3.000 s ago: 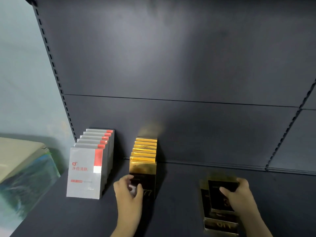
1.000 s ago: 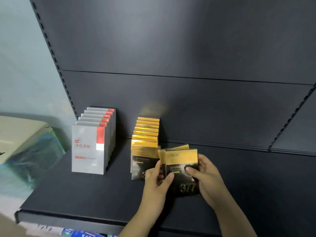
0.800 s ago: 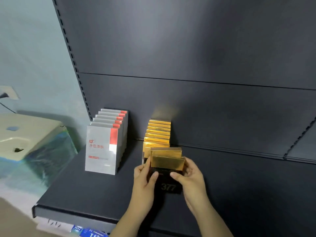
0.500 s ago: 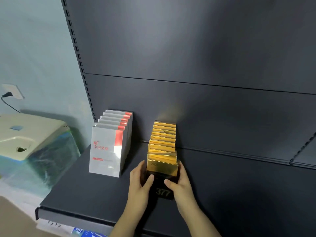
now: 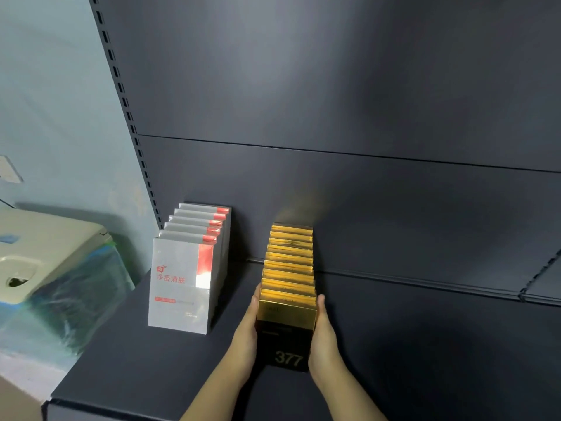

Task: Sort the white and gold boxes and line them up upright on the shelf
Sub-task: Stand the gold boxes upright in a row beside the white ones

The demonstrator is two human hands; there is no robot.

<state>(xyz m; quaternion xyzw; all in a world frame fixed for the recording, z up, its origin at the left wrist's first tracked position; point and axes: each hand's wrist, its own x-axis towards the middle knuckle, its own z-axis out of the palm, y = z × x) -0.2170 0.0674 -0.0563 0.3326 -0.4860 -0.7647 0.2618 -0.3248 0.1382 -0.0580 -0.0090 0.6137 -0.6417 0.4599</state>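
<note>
The gold boxes stand upright in a row running back to the shelf's rear panel. Your left hand and right hand lie flat against the front box's sides, pressing it between them. The white boxes stand in their own row just to the left.

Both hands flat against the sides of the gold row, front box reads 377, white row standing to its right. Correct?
Not quite. The head view shows the white row to the left of the gold row, not the right. The rest holds: the left hand and right hand press flat on the sides of the gold row, and the front box reads 377.
</note>
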